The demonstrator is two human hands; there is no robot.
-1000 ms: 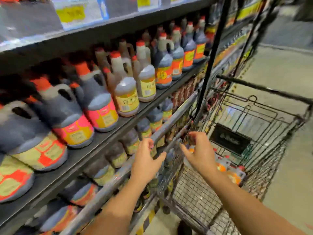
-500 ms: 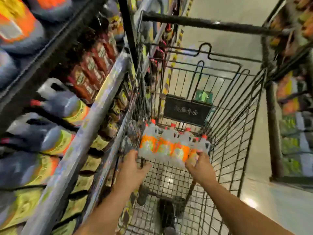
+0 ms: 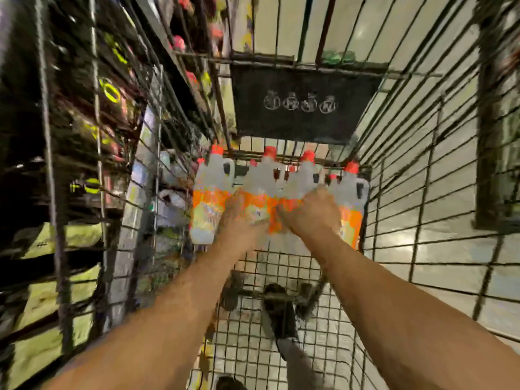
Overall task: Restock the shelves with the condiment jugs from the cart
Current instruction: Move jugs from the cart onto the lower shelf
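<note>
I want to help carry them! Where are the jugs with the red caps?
In the head view the jugs stand in a row at the far end of the cart, below its black sign, left hand and right hand on them.

Brightness: uneven, with the right half bright and the left third dim.
Glare: soft white patches on the pale glossy floor (image 3: 408,243) at centre right.
Shadows: the dark stocked shelving (image 3: 42,178) at the left sinks almost to black.
Blur: motion smear throughout, heaviest at the left edge.
Compression: blocky speckle on the clear plastic jugs with orange labels and red caps (image 3: 208,204) at the centre.
Distortion: the bars of the black wire cart (image 3: 281,63) bow and splay towards the edges.
</note>
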